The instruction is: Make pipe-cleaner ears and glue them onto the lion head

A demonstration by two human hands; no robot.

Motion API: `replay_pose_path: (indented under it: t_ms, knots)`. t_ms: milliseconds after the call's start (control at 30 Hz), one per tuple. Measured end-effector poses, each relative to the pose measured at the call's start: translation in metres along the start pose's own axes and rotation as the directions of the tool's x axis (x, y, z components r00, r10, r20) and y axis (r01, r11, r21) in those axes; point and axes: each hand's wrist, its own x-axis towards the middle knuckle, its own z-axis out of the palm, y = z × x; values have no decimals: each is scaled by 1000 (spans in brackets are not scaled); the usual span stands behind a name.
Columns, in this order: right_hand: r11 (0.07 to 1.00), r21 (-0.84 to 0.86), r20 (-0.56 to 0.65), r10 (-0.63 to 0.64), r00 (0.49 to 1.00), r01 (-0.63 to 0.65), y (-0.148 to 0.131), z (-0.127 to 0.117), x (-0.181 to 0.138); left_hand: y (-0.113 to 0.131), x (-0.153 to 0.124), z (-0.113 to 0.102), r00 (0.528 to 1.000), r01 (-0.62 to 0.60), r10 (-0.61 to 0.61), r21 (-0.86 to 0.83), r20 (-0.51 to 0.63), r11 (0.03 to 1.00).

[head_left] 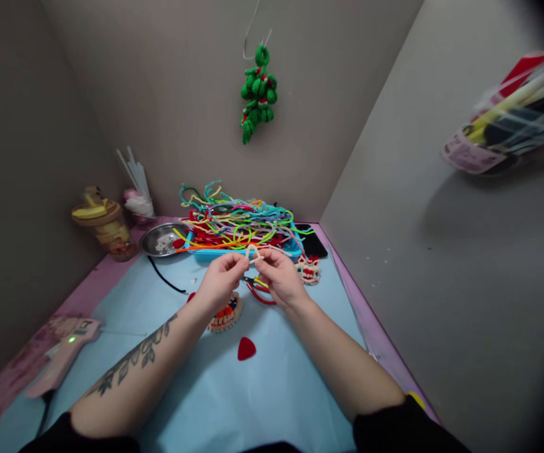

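Note:
My left hand [226,277] and my right hand [279,274] meet over the middle of the table, each pinching one end of a cream pipe cleaner [252,249] bent into a small arch. Below the right hand lie pliers [260,293] with red and yellow handles, partly covered by it. Under my left wrist sits a cream, orange and blue piece [225,314] made of pipe cleaners, half hidden by the forearm. A red rounded triangle [247,348] rests on the blue sheet nearer me. Beside my right hand is another cream and red piece [308,269].
A blue tray [206,257] heaped with colourful pipe cleaners stands at the back, a metal bowl [158,242] to its left and a phone [316,241] to its right. A pink glue gun [64,358] lies at left. Green ornaments [257,94] hang on the back wall.

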Motion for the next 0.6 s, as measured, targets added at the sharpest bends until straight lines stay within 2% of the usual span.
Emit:
replay_pose_path:
  t_ms: [100,333,600]
  knots:
    - [1000,19,-6,12,1000,-12,2,1,0,-1,-3,3,1000,7,-6,-24,15,1000]
    - [996,84,33,15,999,-18,7,5,-3,-9,-2,5,994,-109,109,-77,-4,991]
    - [992,117,78,37,996,-46,10,7,-6,-2,-4,8,996,-20,39,-218,83,976]
